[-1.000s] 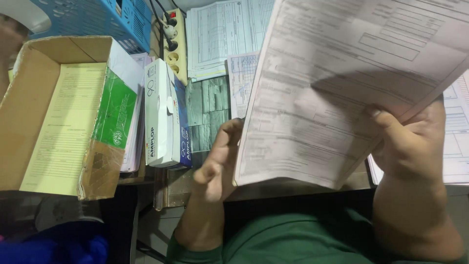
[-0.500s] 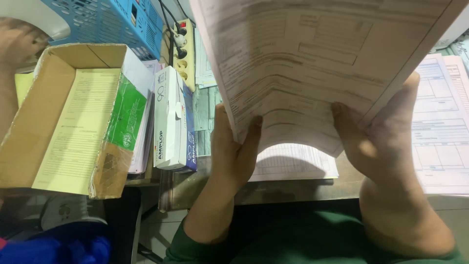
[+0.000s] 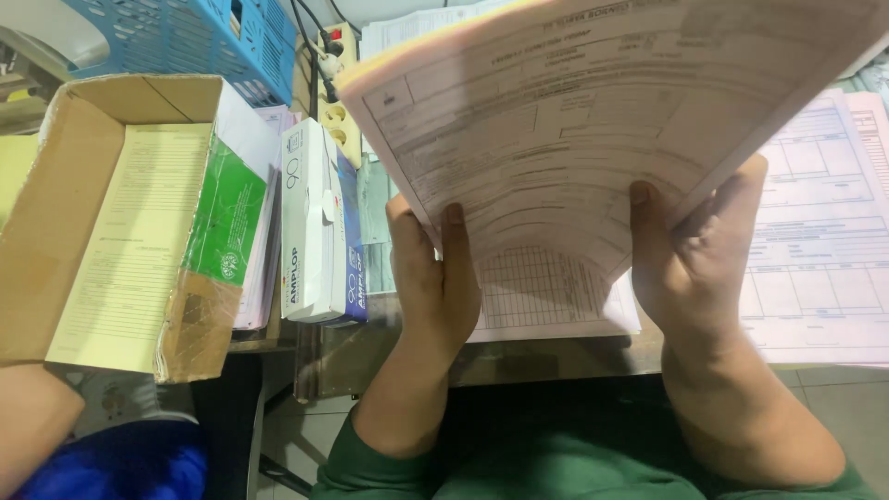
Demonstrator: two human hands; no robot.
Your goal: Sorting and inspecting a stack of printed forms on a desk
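Both hands now gripping paper stack (image 3: 593,120), lifted off desk (image 3: 556,356), upper centre of frame. Left hand (image 3: 435,282) clamps lower-left edge, right hand (image 3: 690,264) lower-right. A second ago left hand was loose beside it. Stack bows downward; cardboard box (image 3: 56,204) sits left.

Sheaf of printed forms (image 3: 593,120): white sheets ruled with tables and boxes, pinkish sheet edge at top left. Held raised above the counter, near edge bowed into an arch, tilted.

A cluttered wooden desk (image 3: 556,356) (grey plank-patterned top) above pale tiled floor (image 3: 287,435).
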